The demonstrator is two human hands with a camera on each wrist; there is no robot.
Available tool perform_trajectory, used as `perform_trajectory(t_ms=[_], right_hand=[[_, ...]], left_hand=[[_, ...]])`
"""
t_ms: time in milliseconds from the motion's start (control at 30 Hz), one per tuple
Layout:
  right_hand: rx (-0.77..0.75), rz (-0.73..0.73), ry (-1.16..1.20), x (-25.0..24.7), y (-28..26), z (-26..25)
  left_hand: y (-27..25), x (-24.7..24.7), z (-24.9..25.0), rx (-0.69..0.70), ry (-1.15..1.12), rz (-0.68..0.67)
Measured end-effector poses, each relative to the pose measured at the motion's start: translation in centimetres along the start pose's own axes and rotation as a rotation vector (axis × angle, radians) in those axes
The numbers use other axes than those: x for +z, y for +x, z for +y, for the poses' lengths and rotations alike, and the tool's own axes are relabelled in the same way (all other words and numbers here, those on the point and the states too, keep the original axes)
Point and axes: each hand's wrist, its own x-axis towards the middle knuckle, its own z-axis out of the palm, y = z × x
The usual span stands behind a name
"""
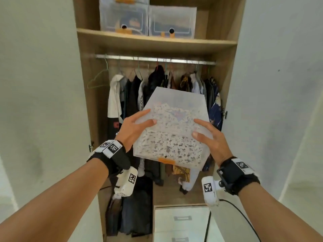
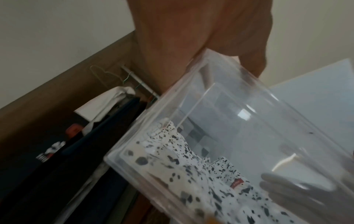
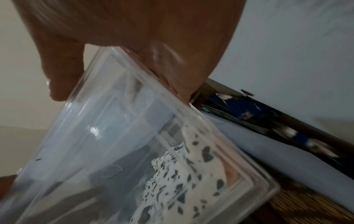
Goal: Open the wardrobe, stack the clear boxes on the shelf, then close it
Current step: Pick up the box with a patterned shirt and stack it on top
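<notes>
I hold a clear box (image 1: 172, 130) with a black-spotted white cloth inside, tilted, in front of the open wardrobe. My left hand (image 1: 139, 123) grips its left side, thumb on top. On the opposite side my right hand (image 1: 208, 135) grips it the same way. The wrist views show the box (image 2: 239, 136) (image 3: 124, 144) close up under each palm (image 2: 191, 37) (image 3: 134, 37). Higher up, two clear boxes (image 1: 124, 18) (image 1: 173, 20) stand side by side on the wooden shelf (image 1: 157, 41). A third box (image 1: 124, 0) sits on the left one.
Both white wardrobe doors (image 1: 40, 84) (image 1: 279, 84) stand wide open. Below the shelf, clothes (image 1: 132, 95) hang from a metal rail (image 1: 153, 59), with a bare hanger (image 1: 97, 79) at the left. A white drawer unit (image 1: 180, 222) stands at the wardrobe's bottom right.
</notes>
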Motion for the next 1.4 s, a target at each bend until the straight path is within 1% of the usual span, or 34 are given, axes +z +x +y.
perform_trajectory(t_ms=[133, 267, 400, 533, 600, 833, 900, 1067, 1167, 1233, 1300, 1333, 1367, 1400], right_hand=[[-0.16, 0.07, -0.046, -0.5, 2.2, -6.2], [-0.308, 0.104, -0.065, -1.3, 5.7, -12.2], [-0.391, 0.137, -0.034, -2.3, 9.5, -17.3], [-0.469, 0.169, -0.057, -3.6, 13.8, -20.6], [-0.516, 0.171, -0.063, -4.2, 16.1, -21.5], [-0.656, 0.217, -0.166, -5.7, 25.9, -23.6], [-0.679, 0.193, -0.176, -6.0, 29.0, -24.0], [-0.727, 0.163, -0.197, -7.1, 36.7, -24.6], [-0.723, 0.161, -0.243, -7.8, 41.1, -24.6], [-0.713, 0.178, -0.248, -8.4, 43.6, -24.6], [-0.721, 0.246, -0.29, -8.6, 45.5, -24.6], [-0.738, 0.32, -0.327, -8.5, 46.4, -24.4], [-0.79, 0.41, -0.396, -8.3, 46.9, -24.2], [-0.875, 0.492, -0.519, -8.1, 47.2, -23.8]], left_hand=[[0.4, -0.3, 6.0, 0.183, 0.067, -0.032], [2.0, -0.3, 11.8, 0.341, 0.081, 0.033], [4.4, 0.2, 17.5, 0.45, 0.054, 0.037], [7.5, 0.6, 22.1, 0.554, 0.085, 0.051], [9.4, 0.8, 23.6, 0.588, 0.094, 0.063], [17.4, 1.3, 27.3, 0.749, 0.194, 0.174], [19.9, 1.5, 28.0, 0.761, 0.175, 0.195], [26.4, 1.9, 30.0, 0.803, 0.23, 0.294], [29.7, 2.5, 30.6, 0.815, 0.235, 0.335], [31.8, 2.8, 31.5, 0.82, 0.24, 0.339], [34.0, 2.9, 32.8, 0.827, 0.254, 0.353], [35.1, 2.9, 33.5, 0.833, 0.255, 0.362], [36.1, 2.9, 34.3, 0.839, 0.245, 0.376], [37.0, 2.8, 35.1, 0.847, 0.237, 0.398]])
